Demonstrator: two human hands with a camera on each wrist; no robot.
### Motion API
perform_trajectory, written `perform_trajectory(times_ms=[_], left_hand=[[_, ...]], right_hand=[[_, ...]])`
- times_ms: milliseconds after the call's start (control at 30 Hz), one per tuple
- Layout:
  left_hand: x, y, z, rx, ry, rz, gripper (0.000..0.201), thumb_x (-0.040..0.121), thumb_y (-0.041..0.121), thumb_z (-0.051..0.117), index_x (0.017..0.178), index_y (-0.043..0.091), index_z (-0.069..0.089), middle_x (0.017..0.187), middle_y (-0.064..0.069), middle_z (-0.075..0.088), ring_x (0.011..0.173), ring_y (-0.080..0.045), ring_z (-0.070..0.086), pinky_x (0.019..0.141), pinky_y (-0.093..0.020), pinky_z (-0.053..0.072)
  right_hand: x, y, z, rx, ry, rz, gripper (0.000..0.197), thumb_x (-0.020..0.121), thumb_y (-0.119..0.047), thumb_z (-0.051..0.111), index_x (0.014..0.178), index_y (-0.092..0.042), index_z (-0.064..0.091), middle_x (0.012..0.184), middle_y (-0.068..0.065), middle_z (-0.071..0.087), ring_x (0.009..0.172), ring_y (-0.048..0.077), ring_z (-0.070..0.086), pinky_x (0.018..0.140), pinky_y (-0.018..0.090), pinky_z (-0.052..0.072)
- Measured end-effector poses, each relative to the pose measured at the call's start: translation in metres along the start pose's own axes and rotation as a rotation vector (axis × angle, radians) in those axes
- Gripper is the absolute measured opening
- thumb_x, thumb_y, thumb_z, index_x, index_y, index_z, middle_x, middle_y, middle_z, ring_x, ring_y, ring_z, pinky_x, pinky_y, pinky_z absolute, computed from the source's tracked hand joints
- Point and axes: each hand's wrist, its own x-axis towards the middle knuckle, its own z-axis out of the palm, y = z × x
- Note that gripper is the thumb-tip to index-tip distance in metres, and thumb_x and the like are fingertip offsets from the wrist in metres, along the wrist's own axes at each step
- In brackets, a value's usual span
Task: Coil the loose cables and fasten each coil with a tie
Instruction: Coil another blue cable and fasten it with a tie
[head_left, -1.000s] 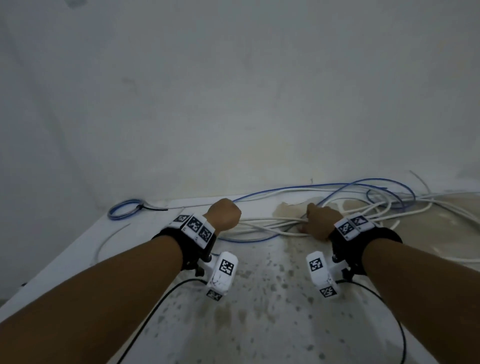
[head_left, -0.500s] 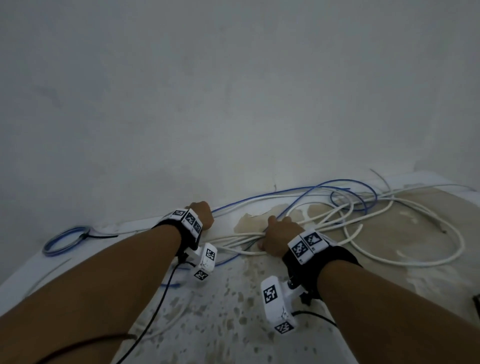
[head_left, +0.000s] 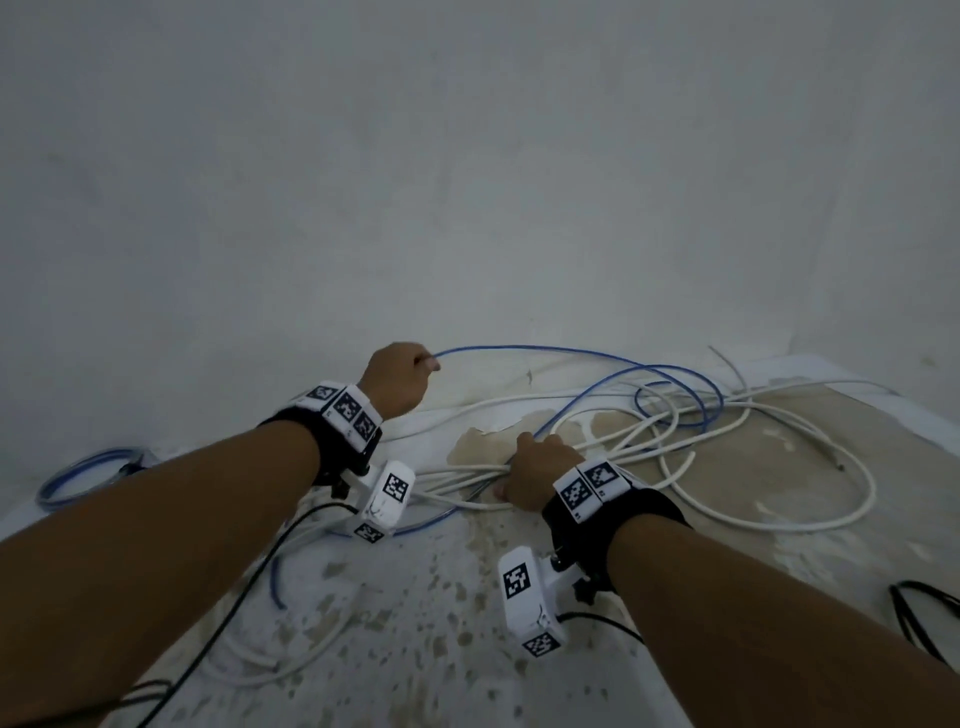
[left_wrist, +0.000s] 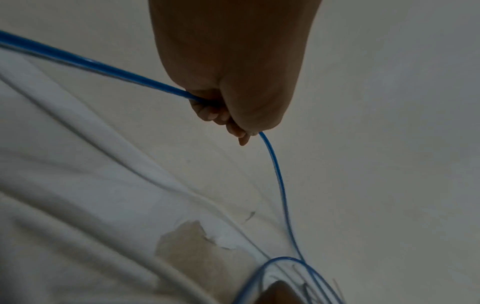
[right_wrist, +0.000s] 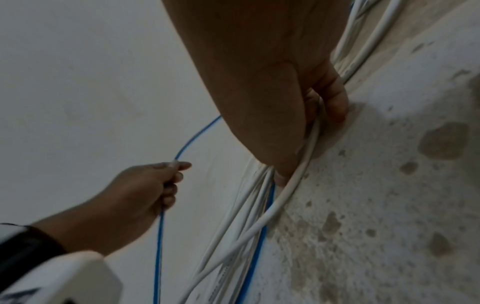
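A loose blue cable (head_left: 571, 356) arcs over a tangle of white cables (head_left: 779, 457) on the stained table top. My left hand (head_left: 400, 371) is raised above the table near the wall and grips the blue cable (left_wrist: 116, 72) in its fist; the cable runs out both sides of the fist (left_wrist: 228, 107). My right hand (head_left: 535, 470) rests on the table and grips a bundle of white cables (right_wrist: 259, 216) with a blue strand (right_wrist: 265, 232) among them. My left hand (right_wrist: 155, 185) shows in the right wrist view too.
A coiled blue cable (head_left: 88, 473) lies at the far left by the wall. Black leads (head_left: 919, 618) sit at the right edge, and a black wrist lead (head_left: 234, 603) trails under my left arm. The wall (head_left: 467, 182) stands close behind the table. More white cable (head_left: 291, 660) loops near the front.
My left hand has risen from the table and pulled the blue cable up toward the wall. My right hand stays clamped on the white bundle. The view has shifted to the right.
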Motion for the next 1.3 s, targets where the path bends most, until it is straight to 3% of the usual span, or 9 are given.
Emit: perform_trajectory(times_ms=[300,433,500,633,733,867,967,1133,1300], left_hand=[[-0.031,0.037,-0.061,-0.124,-0.018,0.176,0.014,0.098,0.019,0.053,0.093,0.012,0.064,0.082,0.001,0.064,0.078,-0.016,0.058,0.069,-0.023,0.045],[-0.056,0.033,-0.085,-0.037,-0.094,0.301,0.005,0.091,0.021,0.066,0.091,0.017,0.071,0.082,0.005,0.065,0.075,-0.01,0.057,0.071,-0.024,0.044],[-0.067,0.03,-0.093,0.101,-0.095,0.402,0.009,0.085,0.026,0.073,0.091,0.019,0.075,0.083,0.006,0.062,0.076,-0.012,0.057,0.07,-0.024,0.043],[-0.091,0.027,-0.095,0.336,-0.074,0.46,0.018,0.084,0.038,0.072,0.09,0.022,0.077,0.067,0.013,0.051,0.063,-0.007,0.048,0.061,-0.024,0.036],[-0.106,0.03,-0.094,0.421,-0.111,0.448,0.021,0.087,0.042,0.068,0.091,0.024,0.077,0.055,0.017,0.051,0.052,0.001,0.047,0.054,-0.016,0.033],[-0.118,0.036,-0.095,0.504,-0.096,0.442,0.025,0.091,0.046,0.061,0.094,0.026,0.076,0.053,0.02,0.043,0.05,0.003,0.041,0.054,-0.016,0.033],[-0.122,0.039,-0.101,0.516,-0.1,0.383,0.028,0.092,0.046,0.059,0.093,0.024,0.075,0.057,0.017,0.048,0.056,-0.004,0.046,0.058,-0.022,0.038],[-0.13,0.022,-0.106,0.434,-0.165,0.183,0.067,0.089,0.072,0.035,0.059,0.018,0.061,0.053,0.009,0.061,0.054,-0.012,0.061,0.061,-0.028,0.049],[-0.137,-0.009,-0.103,0.201,-0.094,-0.01,0.05,0.098,0.043,0.051,0.065,0.011,0.071,0.055,0.006,0.069,0.051,-0.004,0.066,0.068,-0.028,0.055]], right_hand=[[-0.006,-0.004,0.005,-0.029,-0.004,0.049,0.066,0.096,-0.042,0.051,0.147,-0.008,0.025,0.146,0.023,0.032,0.122,0.04,0.049,0.095,0.044,0.044],[-0.008,0.003,-0.016,0.211,-0.082,0.011,0.023,0.103,-0.026,0.045,0.103,-0.003,0.047,0.087,0.009,0.046,0.073,0.022,0.049,0.076,0.037,0.036],[-0.011,0.004,-0.036,0.676,-0.051,0.106,0.028,0.104,-0.016,0.038,0.078,-0.011,0.044,0.073,0.003,0.039,0.061,0.016,0.04,0.076,0.039,0.043],[-0.021,0.015,-0.068,1.908,0.167,0.334,0.038,0.106,-0.023,0.031,0.134,-0.001,0.045,0.114,0.023,0.06,0.096,0.037,0.061,0.082,0.045,0.049],[-0.036,0.013,-0.092,2.259,0.229,0.21,0.054,0.108,-0.032,0.031,0.151,-0.002,0.022,0.128,0.025,0.054,0.116,0.042,0.057,0.088,0.048,0.049],[-0.032,0.014,-0.113,2.195,0.264,0.184,0.046,0.104,-0.034,0.043,0.137,-0.003,0.043,0.099,0.014,0.06,0.085,0.029,0.062,0.059,0.038,0.054],[-0.032,0.012,-0.124,2.103,0.32,0.194,0.037,0.102,-0.039,0.047,0.096,-0.005,0.06,0.073,0.006,0.051,0.059,0.019,0.052,0.051,0.028,0.051],[-0.047,0.016,-0.137,2.029,0.416,0.334,0.033,0.105,-0.024,0.043,0.076,-0.007,0.04,0.073,0.009,0.043,0.061,0.022,0.044,0.06,0.036,0.05],[-0.059,0.057,-0.113,1.679,0.417,0.416,0.041,0.107,-0.006,0.022,0.071,-0.025,0.027,0.073,0.002,0.029,0.061,0.006,0.031,0.035,0.01,0.037]])
